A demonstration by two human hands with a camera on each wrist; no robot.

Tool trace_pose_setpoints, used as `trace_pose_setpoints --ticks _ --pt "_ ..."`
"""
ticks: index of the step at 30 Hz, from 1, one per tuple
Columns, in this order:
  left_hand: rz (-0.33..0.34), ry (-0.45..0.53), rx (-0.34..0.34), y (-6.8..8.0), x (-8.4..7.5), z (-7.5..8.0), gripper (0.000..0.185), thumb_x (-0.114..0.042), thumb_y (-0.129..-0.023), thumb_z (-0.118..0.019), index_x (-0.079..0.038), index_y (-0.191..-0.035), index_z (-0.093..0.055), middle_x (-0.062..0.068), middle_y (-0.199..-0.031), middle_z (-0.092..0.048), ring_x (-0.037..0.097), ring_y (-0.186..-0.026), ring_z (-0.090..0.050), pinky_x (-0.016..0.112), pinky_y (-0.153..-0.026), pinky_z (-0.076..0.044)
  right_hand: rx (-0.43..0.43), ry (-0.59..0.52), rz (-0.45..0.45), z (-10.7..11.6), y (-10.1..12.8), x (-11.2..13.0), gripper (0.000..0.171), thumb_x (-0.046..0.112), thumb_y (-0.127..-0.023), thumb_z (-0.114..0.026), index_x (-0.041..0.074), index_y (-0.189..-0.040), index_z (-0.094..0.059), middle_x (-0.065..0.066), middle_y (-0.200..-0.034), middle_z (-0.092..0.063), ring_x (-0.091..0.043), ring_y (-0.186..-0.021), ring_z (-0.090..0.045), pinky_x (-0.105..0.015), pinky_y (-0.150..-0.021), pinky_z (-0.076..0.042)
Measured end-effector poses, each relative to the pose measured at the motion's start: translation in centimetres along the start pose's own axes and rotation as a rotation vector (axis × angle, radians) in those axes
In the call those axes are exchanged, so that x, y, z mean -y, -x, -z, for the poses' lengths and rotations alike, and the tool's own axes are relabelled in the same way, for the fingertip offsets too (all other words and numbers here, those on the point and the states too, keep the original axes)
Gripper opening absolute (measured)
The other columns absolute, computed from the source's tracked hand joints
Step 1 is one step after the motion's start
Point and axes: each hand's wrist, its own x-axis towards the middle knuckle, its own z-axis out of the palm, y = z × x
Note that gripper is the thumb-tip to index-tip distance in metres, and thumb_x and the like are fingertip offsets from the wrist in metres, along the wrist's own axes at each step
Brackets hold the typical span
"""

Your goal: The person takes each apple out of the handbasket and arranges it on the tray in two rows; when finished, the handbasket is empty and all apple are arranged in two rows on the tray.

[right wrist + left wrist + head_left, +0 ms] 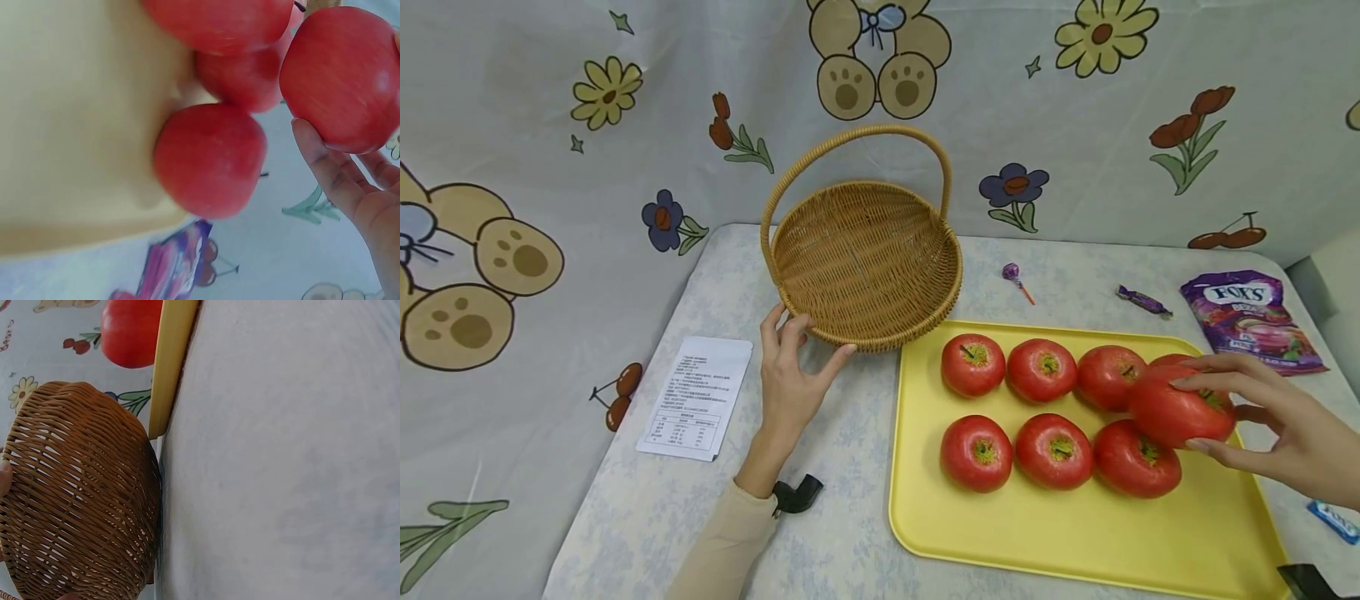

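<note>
Your right hand [1262,417] is curling its fingers and thumb around a red apple [1180,406], holding it just above the right end of the yellow tray [1075,533], over the far row. The right wrist view is showing that apple [340,78] resting against your fingertips [322,156], clear of the tray surface. Six more apples [973,365] are sitting on the tray in two rows of three, closely packed.

Your left hand [790,367] is lying spread against the near rim of the wicker basket [865,258], fingers and thumb touching the weave rather than wrapping it. The basket is standing near the far edge of the counter [842,467], just beside the tray's far left corner, with its handle upright and nothing inside it.

A printed paper sheet [696,396] is lying by the counter's left edge. A lollipop [1017,277], a wrapped sweet [1142,300] and a purple candy bag [1251,321] are lying along the far edge, toward the right corner. A small blue packet [1333,521] is lying at the right edge.
</note>
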Motion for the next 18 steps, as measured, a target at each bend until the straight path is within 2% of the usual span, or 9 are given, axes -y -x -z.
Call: trace_pose_setpoints --ticks 8,14,16,18 --pt "-0.009 -0.012 0.0 0.0 -0.1 0.0 0.059 -0.035 -0.076 -0.085 -0.004 -0.117 -0.056 0.023 -0.148 -0.033 0.031 -0.114 -0.058 0.041 -0.089 -0.058 -0.095 0.008 -0.134 -0.5 3.2 -0.7 0.076 -0.006 -0.046 -0.095 0.009 -0.114 -0.065 0.031 -0.127 -0.032 0.016 -0.107 -0.031 -0.001 -0.059 -0.045" --pt "-0.011 -0.003 -0.004 0.0 0.0 0.0 0.06 -0.035 -0.076 -0.086 -0.002 -0.117 -0.056 0.023 -0.148 -0.033 0.032 -0.114 -0.058 0.041 -0.089 -0.058 -0.12 0.036 -0.15 -0.5 4.6 -1.6 0.079 -0.006 -0.041 -0.096 0.007 -0.112 -0.065 0.036 -0.125 -0.028 0.018 -0.109 -0.027 0.003 -0.06 -0.041" --pt "-0.009 -0.001 -0.004 0.0 0.0 0.0 0.061 -0.035 -0.076 -0.086 -0.002 -0.117 -0.056 0.023 -0.148 -0.033 0.032 -0.114 -0.057 0.042 -0.09 -0.058 -0.137 0.034 -0.152 -0.6 5.0 -1.8 0.078 -0.005 -0.041 -0.096 0.005 -0.111 -0.065 0.033 -0.124 -0.031 0.017 -0.109 -0.028 0.003 -0.059 -0.04" --pt "-0.007 -0.005 -0.002 -0.1 -0.1 0.1 0.061 -0.036 -0.076 -0.085 -0.002 -0.117 -0.056 0.023 -0.148 -0.033 0.032 -0.114 -0.057 0.041 -0.09 -0.058 -0.147 0.043 -0.168 -0.7 5.4 -1.9 0.077 -0.004 -0.041 -0.097 0.004 -0.11 -0.065 0.018 -0.127 -0.04 0.017 -0.108 -0.027 0.003 -0.058 -0.039"
